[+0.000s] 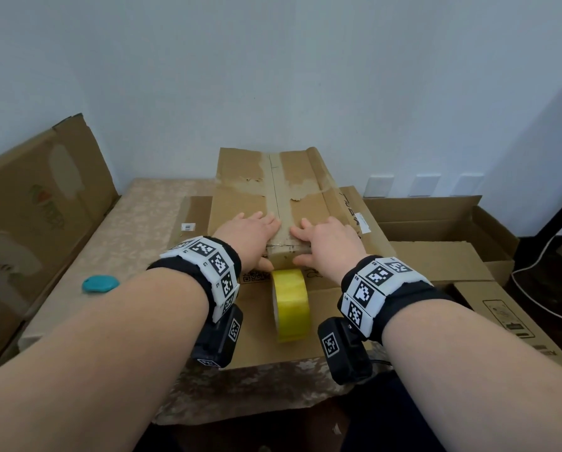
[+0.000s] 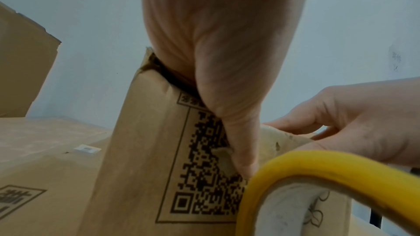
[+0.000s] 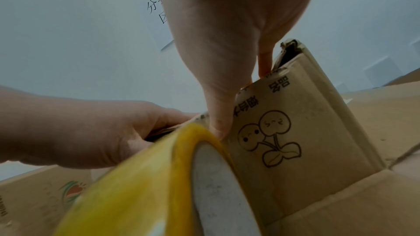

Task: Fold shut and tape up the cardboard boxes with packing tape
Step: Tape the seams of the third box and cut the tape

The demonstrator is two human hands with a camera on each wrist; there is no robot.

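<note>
A long brown cardboard box [image 1: 273, 190] lies on the table with its top flaps folded down and old tape along the centre seam. My left hand [image 1: 257, 233] and right hand [image 1: 325, 239] rest on its near end, one on each side of the seam. Their fingers lie flat on top. The left thumb [image 2: 238, 141] presses the near face [image 2: 141, 150] beside a QR code. The right thumb [image 3: 218, 114] presses the same face [image 3: 295, 132] next to a cherry drawing. A yellow tape roll [image 1: 291, 305] stands on edge just in front of the box, between my wrists.
The box sits on a flattened cardboard sheet [image 1: 273, 347] over a patterned tablecloth [image 1: 136, 216]. A teal disc [image 1: 100, 284] lies at the left. A big box [image 1: 38, 203] leans at the far left. Open boxes [image 1: 436, 223] and a flat one [image 1: 517, 318] crowd the right.
</note>
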